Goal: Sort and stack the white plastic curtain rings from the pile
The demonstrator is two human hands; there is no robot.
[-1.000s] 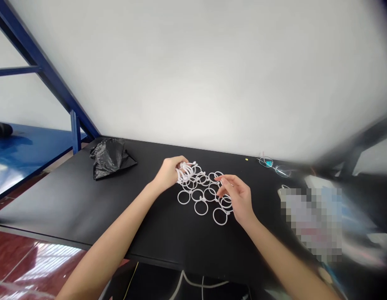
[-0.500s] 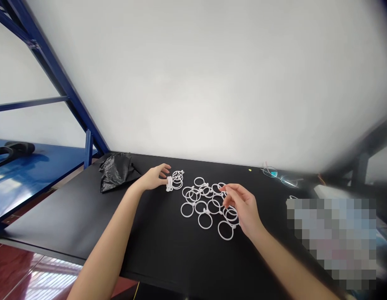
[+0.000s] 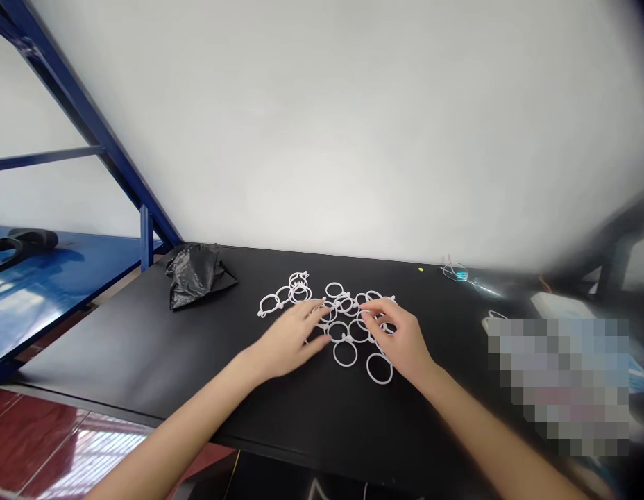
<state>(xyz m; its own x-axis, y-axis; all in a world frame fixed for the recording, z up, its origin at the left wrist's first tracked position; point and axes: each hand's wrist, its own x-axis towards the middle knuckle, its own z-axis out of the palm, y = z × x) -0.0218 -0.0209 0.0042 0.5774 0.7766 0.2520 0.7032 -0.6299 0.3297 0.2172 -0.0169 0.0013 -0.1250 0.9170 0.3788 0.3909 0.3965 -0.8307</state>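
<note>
White curtain rings (image 3: 345,353) with small eyelets lie in a loose, overlapping pile on the black tabletop (image 3: 280,417). My left hand (image 3: 285,344) reaches over the pile's left side, thumb and fingers apart, covering some rings. On the pile's right side, my right hand (image 3: 400,337) has its thumb and index finger nearly together at a ring's edge, seemingly pinching it; its other fingers curl under and hide rings. Beyond my left hand sits a smaller group of rings (image 3: 300,294), partly stacked, with a ring (image 3: 269,304) at its left end.
A crumpled black plastic bag (image 3: 194,274) lies at the back left. Eyeglasses (image 3: 456,271) rest near the white wall (image 3: 322,139) at right, behind a pixelated item (image 3: 561,382). A blue metal frame (image 3: 93,132) rises at left beside a blue surface (image 3: 87,267).
My left hand has let go of the rings it held upright; they now lie flat by the small group. It has moved right to the larger pile. My right hand stays over the pile.
</note>
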